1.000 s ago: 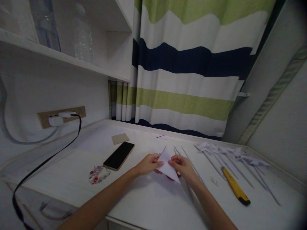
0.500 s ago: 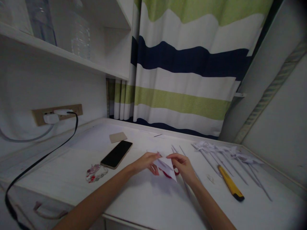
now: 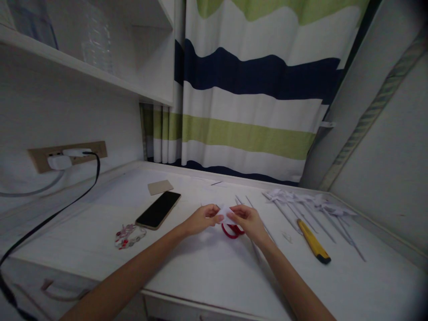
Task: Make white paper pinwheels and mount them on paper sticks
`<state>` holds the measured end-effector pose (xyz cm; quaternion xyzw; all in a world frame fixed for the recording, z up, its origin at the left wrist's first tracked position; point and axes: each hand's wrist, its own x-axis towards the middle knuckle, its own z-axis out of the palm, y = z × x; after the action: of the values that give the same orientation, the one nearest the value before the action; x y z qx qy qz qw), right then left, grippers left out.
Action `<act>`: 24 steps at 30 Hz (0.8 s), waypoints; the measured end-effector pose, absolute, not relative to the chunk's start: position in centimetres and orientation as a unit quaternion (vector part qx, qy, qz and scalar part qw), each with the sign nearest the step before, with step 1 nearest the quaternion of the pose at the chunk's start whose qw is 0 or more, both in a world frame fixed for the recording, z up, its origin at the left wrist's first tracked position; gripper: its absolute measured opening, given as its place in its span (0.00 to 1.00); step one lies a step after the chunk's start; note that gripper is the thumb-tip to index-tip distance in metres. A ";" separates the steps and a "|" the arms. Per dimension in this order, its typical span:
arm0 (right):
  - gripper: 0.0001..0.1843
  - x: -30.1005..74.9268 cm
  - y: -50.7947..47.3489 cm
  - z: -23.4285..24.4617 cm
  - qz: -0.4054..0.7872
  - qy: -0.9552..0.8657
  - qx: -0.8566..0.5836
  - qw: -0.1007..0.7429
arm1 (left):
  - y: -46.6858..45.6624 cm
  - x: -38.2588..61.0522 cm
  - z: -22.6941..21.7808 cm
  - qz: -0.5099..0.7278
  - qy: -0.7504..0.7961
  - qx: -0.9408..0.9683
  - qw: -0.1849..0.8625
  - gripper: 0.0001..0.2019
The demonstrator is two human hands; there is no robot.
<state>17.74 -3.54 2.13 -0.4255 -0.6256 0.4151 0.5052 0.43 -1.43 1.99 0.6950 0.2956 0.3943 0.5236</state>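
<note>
A small piece of white paper [image 3: 226, 215] is pinched between my two hands, just above the white desk. My left hand [image 3: 203, 218] grips its left side, with thumb and fingers closed. On the right side, my right hand [image 3: 245, 218] holds it the same way. Below the paper, the red handles of a pair of scissors [image 3: 230, 233] show; their blades are hidden behind the paper and hands. Thin grey-white sticks [image 3: 267, 228] lie beside and partly behind my right hand.
White paper pinwheels [image 3: 294, 198] on sticks lie at the right, beside a yellow utility knife [image 3: 313, 242]. To the left are a black phone [image 3: 158, 209], a beaded bracelet [image 3: 129, 236] and a beige card [image 3: 160, 187]. A black cable [image 3: 67, 207] hangs from the wall socket.
The paper, earlier a larger flap hanging toward the desk, now shows as a smaller piece between my fingertips. My hands have come closer together. The red scissor handles are more exposed.
</note>
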 end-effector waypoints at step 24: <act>0.15 18.1 -3.4 2.3 0.454 -0.617 -0.449 0.460 | -1.2 0.4 2.4 0.501 0.362 0.653 0.437 0.13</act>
<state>18.08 -3.44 2.25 -0.4492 -0.6171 0.4538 0.4598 0.42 -1.16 2.37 0.6533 0.3622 0.5013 0.4366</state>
